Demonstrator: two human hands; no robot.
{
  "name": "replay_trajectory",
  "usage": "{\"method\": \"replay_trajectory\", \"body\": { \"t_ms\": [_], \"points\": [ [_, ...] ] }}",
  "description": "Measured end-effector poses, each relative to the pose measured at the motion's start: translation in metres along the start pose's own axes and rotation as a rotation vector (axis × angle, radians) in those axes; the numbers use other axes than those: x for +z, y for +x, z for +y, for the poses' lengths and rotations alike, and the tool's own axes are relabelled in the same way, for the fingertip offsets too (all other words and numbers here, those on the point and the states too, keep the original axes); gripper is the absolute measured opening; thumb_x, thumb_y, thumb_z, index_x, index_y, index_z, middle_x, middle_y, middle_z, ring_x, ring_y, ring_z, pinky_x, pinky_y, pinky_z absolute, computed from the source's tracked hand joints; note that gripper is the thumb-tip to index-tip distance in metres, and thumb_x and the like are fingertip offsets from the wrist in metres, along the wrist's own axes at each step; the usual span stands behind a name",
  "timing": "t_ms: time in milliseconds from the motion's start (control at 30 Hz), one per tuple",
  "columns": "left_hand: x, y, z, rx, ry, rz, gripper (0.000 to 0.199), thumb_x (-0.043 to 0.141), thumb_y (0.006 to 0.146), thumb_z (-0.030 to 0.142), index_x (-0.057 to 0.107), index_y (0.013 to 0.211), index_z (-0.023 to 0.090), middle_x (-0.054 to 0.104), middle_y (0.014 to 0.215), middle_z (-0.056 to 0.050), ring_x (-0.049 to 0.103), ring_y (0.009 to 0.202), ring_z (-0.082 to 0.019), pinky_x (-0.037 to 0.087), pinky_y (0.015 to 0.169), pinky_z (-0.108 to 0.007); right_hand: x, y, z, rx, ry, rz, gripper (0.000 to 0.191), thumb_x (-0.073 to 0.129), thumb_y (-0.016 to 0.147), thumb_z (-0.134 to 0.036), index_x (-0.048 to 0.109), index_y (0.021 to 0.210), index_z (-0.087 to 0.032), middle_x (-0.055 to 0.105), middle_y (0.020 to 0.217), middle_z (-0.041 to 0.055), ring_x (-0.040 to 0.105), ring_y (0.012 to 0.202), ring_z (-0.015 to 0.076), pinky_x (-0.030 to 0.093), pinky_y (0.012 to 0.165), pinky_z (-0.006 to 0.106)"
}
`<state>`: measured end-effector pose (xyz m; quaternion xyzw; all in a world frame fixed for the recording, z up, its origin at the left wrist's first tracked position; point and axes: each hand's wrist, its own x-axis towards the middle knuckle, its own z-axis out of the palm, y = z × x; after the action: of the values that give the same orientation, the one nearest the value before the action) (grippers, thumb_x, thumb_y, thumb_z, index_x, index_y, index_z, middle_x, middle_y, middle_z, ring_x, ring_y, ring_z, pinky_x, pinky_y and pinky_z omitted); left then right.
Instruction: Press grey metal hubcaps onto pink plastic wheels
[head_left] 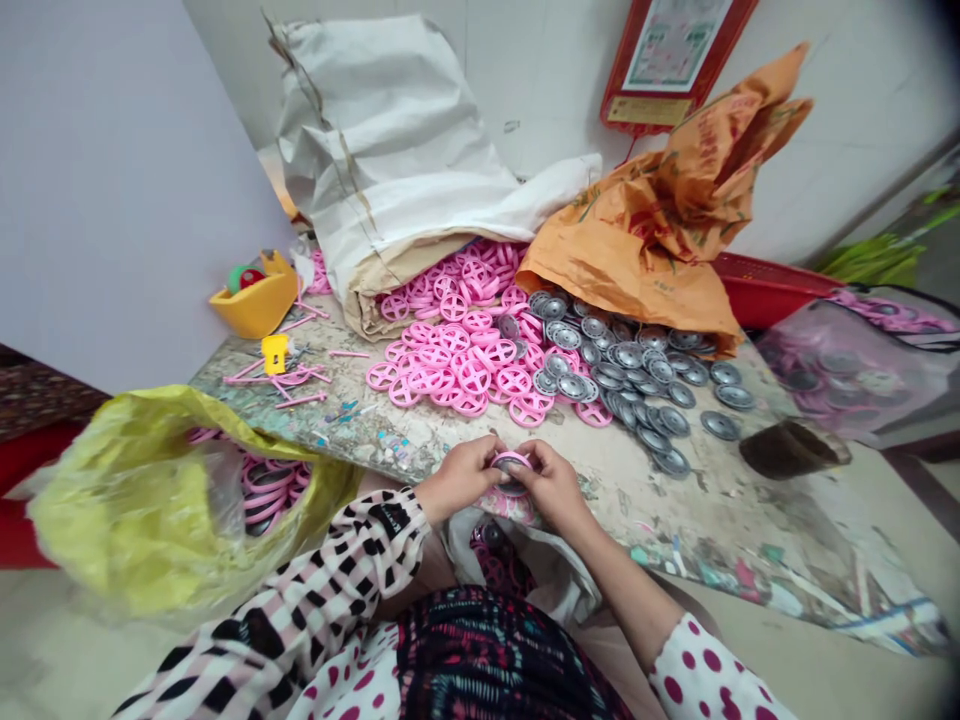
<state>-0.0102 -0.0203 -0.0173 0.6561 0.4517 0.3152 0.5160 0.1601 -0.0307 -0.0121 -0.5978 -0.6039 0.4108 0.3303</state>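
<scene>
Just above my lap, my left hand (459, 476) and my right hand (551, 486) both grip a pink plastic ring (511, 461) with a grey disc seated in it (511, 489). My fingers hide part of the ring. Beyond my hands, a heap of pink spoked rings (457, 350) lies on the worn table (720, 500), touching a heap of grey metal discs (630, 375) on its right. A white bag (517, 570) sits in my lap, with pink pieces inside. To my left, a yellow plastic bag (172, 500) holds more pink-and-grey pieces (266, 490).
A white sack (390, 150) and an orange bag (667, 220) slump at the table's back. A yellow holder (259, 303) and loose pink rods lie at the left. A dark cup (791, 450) stands at the right edge, near a clear bag (847, 360) and a red crate (772, 290).
</scene>
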Motion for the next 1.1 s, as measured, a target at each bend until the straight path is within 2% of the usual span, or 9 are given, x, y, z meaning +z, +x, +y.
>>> {"method": "replay_trajectory", "body": {
  "t_ms": [133, 200, 333, 433, 600, 700, 867, 967, 1100],
  "points": [
    [-0.007, 0.000, -0.005, -0.032, -0.159, -0.150, 0.044, 0.071, 0.065, 0.022, 0.060, 0.106, 0.013, 0.057, 0.076, 0.001, 0.052, 0.068, -0.012, 0.040, 0.062, -0.023, -0.018, -0.009, 0.003, 0.059, 0.078, -0.332, 0.022, 0.065, 0.065, -0.035, 0.060, 0.080, -0.020, 0.056, 0.066, -0.0028, 0.050, 0.061, 0.0142, 0.040, 0.059, 0.025],
    [-0.016, 0.003, -0.008, -0.021, -0.087, -0.044, 0.043, 0.069, 0.069, 0.025, 0.060, 0.110, 0.013, 0.056, 0.077, 0.000, 0.052, 0.068, -0.013, 0.041, 0.062, -0.024, -0.032, -0.013, 0.003, 0.009, -0.075, -0.413, 0.021, 0.066, 0.066, -0.033, 0.065, 0.083, -0.020, 0.059, 0.072, -0.0005, 0.053, 0.067, 0.0157, 0.041, 0.063, 0.026],
    [-0.036, 0.011, -0.012, 0.028, 0.431, 0.324, 0.028, 0.054, 0.081, 0.017, 0.063, 0.108, 0.015, 0.061, 0.091, -0.006, 0.056, 0.085, -0.018, 0.043, 0.076, -0.029, -0.063, 0.004, 0.000, -0.162, -0.451, -0.143, 0.024, 0.057, 0.081, -0.037, 0.069, 0.094, -0.021, 0.062, 0.087, 0.0047, 0.057, 0.080, 0.0190, 0.043, 0.075, 0.031],
    [-0.042, 0.017, -0.011, -0.026, 0.749, 0.431, 0.030, 0.046, 0.086, 0.015, 0.060, 0.113, 0.016, 0.059, 0.107, -0.010, 0.056, 0.097, -0.022, 0.043, 0.081, -0.032, -0.082, 0.039, -0.003, -0.222, -0.767, 0.133, 0.032, 0.049, 0.087, -0.034, 0.066, 0.108, -0.018, 0.062, 0.102, 0.0109, 0.055, 0.096, 0.0249, 0.041, 0.086, 0.037],
    [-0.044, 0.026, -0.008, -0.093, 1.017, 0.350, 0.027, 0.042, 0.092, 0.025, 0.062, 0.109, 0.019, 0.058, 0.100, -0.009, 0.057, 0.088, -0.023, 0.042, 0.070, -0.032, -0.085, 0.087, -0.004, -0.173, -1.111, 0.249, 0.049, 0.042, 0.093, -0.038, 0.047, 0.137, -0.017, 0.048, 0.137, 0.0144, 0.037, 0.125, 0.0342, 0.031, 0.099, 0.047],
    [-0.047, 0.027, -0.008, -0.030, 1.045, 0.283, 0.025, 0.042, 0.093, 0.026, 0.065, 0.102, 0.019, 0.059, 0.096, -0.008, 0.056, 0.087, -0.021, 0.040, 0.072, -0.031, -0.080, 0.094, -0.002, -0.150, -1.193, 0.190, 0.044, 0.037, 0.096, -0.038, 0.049, 0.134, -0.019, 0.053, 0.133, 0.0115, 0.036, 0.125, 0.0338, 0.024, 0.102, 0.053],
    [-0.045, 0.013, -0.006, 0.170, 0.931, 0.270, 0.025, 0.046, 0.093, 0.030, 0.067, 0.096, 0.017, 0.057, 0.091, -0.008, 0.053, 0.087, -0.019, 0.040, 0.076, -0.030, -0.083, 0.087, -0.004, -0.137, -1.204, 0.167, 0.044, 0.044, 0.093, -0.040, 0.053, 0.131, -0.020, 0.060, 0.116, 0.0131, 0.049, 0.106, 0.0309, 0.036, 0.091, 0.044],
    [-0.036, 0.000, -0.005, 0.296, 0.875, 0.171, 0.022, 0.049, 0.091, 0.028, 0.067, 0.087, 0.017, 0.055, 0.088, -0.007, 0.050, 0.085, -0.019, 0.039, 0.075, -0.031, -0.087, 0.086, -0.005, -0.149, -1.163, 0.186, 0.042, 0.044, 0.093, -0.046, 0.058, 0.126, -0.023, 0.059, 0.116, 0.0125, 0.049, 0.106, 0.0304, 0.037, 0.088, 0.041],
    [-0.023, -0.008, -0.004, 0.270, 0.732, 0.081, 0.018, 0.053, 0.087, 0.029, 0.066, 0.083, 0.017, 0.053, 0.089, -0.006, 0.050, 0.085, -0.018, 0.040, 0.076, -0.030, -0.088, 0.094, -0.007, -0.149, -1.086, 0.164, 0.040, 0.044, 0.094, -0.047, 0.061, 0.118, -0.021, 0.058, 0.117, 0.0107, 0.049, 0.107, 0.0285, 0.037, 0.088, 0.038]
  ]
}}
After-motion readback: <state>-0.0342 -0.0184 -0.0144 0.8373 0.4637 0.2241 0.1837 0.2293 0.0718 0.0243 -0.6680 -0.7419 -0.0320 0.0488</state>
